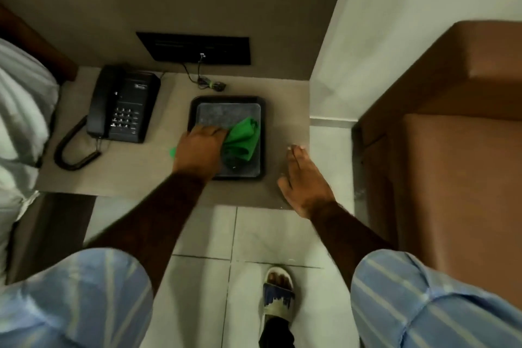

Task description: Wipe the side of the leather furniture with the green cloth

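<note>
At frame centre, the left hand [199, 150] clutches the green cloth [242, 140] over the tray [264, 135]; the right hand [305, 178] lies flat, fingers [295, 155] pressed together.

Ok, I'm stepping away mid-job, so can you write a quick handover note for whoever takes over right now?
Left hand: closed on the green cloth, which lies bunched on the black tray on the bedside table.
Right hand: open, empty, resting flat at the table's right edge.
Brown leather furniture: to the right, across a narrow gap.
Done: cloth in hand.
Left: carry the cloth over and wipe the furniture's side; no wiping shows yet.
</note>
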A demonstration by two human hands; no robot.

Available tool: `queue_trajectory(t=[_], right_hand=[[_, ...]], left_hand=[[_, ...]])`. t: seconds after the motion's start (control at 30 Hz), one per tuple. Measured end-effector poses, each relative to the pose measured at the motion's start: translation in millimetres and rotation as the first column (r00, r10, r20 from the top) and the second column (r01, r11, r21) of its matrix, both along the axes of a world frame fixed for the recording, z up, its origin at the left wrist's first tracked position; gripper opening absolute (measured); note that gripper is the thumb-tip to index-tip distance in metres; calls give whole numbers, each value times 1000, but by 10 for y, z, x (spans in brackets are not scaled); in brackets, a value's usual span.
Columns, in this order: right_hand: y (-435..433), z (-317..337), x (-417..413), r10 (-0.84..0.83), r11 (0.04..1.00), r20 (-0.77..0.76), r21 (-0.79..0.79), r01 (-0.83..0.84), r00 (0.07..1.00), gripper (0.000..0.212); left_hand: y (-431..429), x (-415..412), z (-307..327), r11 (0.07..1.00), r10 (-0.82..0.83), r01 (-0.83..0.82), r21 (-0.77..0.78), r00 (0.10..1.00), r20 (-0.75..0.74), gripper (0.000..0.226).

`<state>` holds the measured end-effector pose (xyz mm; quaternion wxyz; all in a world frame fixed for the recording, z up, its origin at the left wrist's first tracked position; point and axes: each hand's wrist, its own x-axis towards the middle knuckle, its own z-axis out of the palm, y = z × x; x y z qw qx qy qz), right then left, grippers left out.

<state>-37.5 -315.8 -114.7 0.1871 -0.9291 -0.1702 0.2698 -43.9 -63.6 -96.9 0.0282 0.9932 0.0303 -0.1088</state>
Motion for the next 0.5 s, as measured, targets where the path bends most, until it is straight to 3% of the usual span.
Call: queue_trajectory(t=[0.2,0.33,0.5], right_hand=[[212,-603,-16,61,997,38,-56,-59,997,82],[204,-782,-119,86,990,108,-124,-72,990,86],[238,-389,149,123,976,-72,-169,-134,990,83]], left_hand=[[-104,-21,-714,994,-21,5,-111,989,-144,63],[-140,-256,-875,981,-6,-5,-195,999,-53,73],[-97,-178,-615,977,-51,18,-212,987,-151,91]])
